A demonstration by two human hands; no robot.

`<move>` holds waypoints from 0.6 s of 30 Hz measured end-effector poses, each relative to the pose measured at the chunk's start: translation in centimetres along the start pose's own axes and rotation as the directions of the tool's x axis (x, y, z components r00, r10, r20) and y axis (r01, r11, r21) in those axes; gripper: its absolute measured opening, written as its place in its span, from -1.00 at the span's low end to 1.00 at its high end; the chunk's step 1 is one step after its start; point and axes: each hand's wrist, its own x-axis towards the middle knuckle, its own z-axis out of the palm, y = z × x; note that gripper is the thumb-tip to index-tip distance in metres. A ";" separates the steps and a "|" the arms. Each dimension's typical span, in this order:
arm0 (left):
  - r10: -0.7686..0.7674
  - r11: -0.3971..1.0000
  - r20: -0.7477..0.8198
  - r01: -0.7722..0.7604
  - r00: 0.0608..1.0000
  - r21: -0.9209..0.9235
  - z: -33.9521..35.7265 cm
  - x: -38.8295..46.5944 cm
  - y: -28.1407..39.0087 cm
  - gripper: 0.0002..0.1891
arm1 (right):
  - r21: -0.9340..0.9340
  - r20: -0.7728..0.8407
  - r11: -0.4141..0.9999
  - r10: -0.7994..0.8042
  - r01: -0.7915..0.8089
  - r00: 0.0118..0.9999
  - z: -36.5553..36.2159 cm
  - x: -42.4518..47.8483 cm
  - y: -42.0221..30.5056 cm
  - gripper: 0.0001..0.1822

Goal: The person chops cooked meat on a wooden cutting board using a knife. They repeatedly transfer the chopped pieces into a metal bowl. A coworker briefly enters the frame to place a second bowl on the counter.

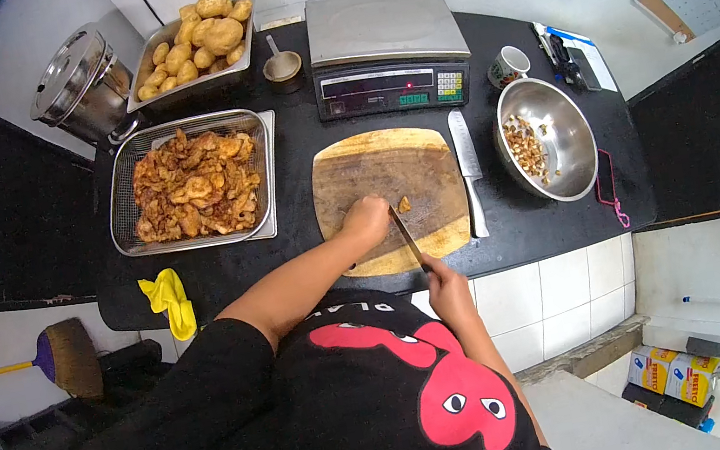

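Observation:
A wooden cutting board [385, 157] lies on the black table before me. My left hand [367, 218] is curled low over the board's middle; whether a piece is under its fingers is hidden. My right hand [447, 285], at the board's near edge, grips the handle of a kitchen knife [407, 235], its blade pointing to the left hand's fingers. A small browned piece of cooked meat [405, 204] lies just right of the blade. A second, wide-bladed knife [466, 152] rests along the board's right side. Farther right, a steel bowl [569, 142] holds small chopped brown pieces [527, 149].
Left of the board stands a wire-mesh basket [121, 220] of browned meat [198, 183]. Behind are a pan of potatoes [200, 42], a lidded steel pot [83, 85], a small strainer [282, 66], a digital scale [385, 51] and a mug [508, 66]. A yellow cloth [169, 301] hangs over the front edge.

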 end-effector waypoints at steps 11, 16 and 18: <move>0.018 0.995 -0.060 -0.024 0.998 -0.093 -1.4 -1.2 0.3 -0.84 | 0.131 -0.056 0.991 -0.031 0.039 0.998 1.0 -0.9 4.3 -0.63; 0.005 0.997 -0.065 -0.010 0.998 -0.078 -1.0 -1.4 -0.1 -0.83 | 0.074 -0.014 0.996 0.050 -0.049 0.999 -0.9 -1.2 0.9 -0.62; -0.016 0.999 -0.073 0.012 0.997 -0.053 -0.2 -1.0 -0.5 -0.82 | 0.050 -0.051 0.999 -0.019 0.022 0.999 -1.0 -1.6 0.9 -0.62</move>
